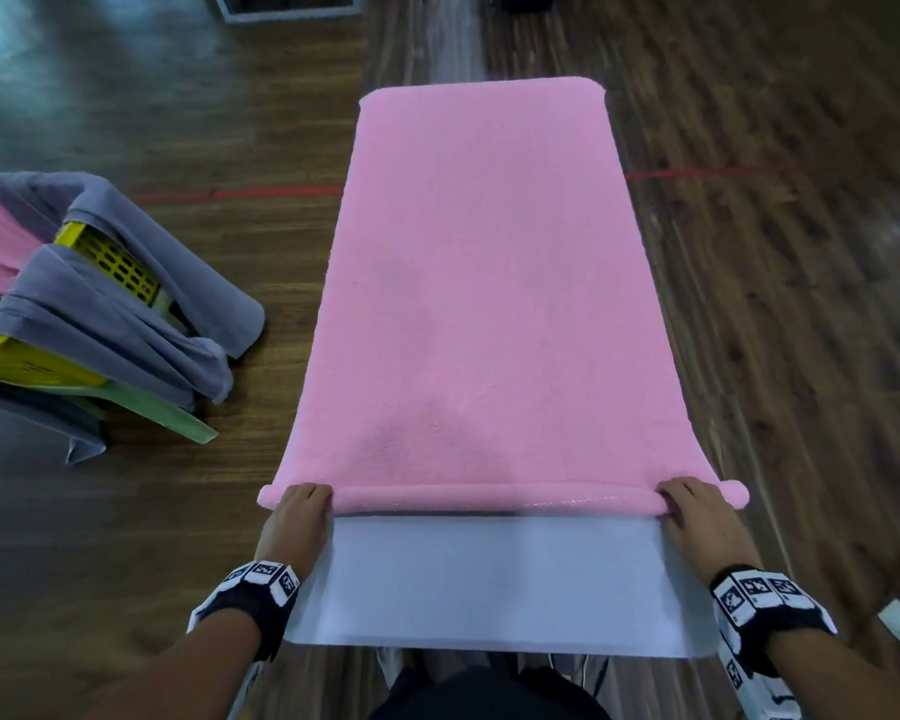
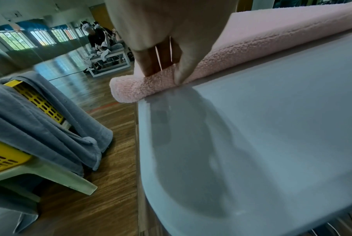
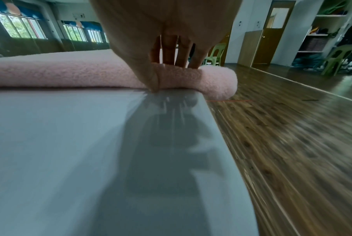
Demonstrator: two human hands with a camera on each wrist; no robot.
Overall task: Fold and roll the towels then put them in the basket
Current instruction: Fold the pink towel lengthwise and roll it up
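- The pink towel (image 1: 489, 283) lies flat along the desk (image 1: 489, 579), and its near end is already turned into a thin roll (image 1: 489, 497) that crosses the desk from the left edge to the right edge.
- The left hand (image 1: 294, 517) holds the left end of the roll: its fingers (image 2: 150, 63) curl over the top and the thumb presses at the front, so they are clamped on the towel.
- The right hand (image 1: 697, 517) holds the right end in the same way, fingers (image 3: 171, 52) on top and thumb below.
- To roll well, I think both hands should push forward together and keep the roll tight and straight.
- Both ends of the roll hang a little over the desk edges, so they may go loose.
- The yellow basket (image 1: 110, 262) stands on the floor beside the left edge, with grey towels (image 1: 126, 324) draped over it.
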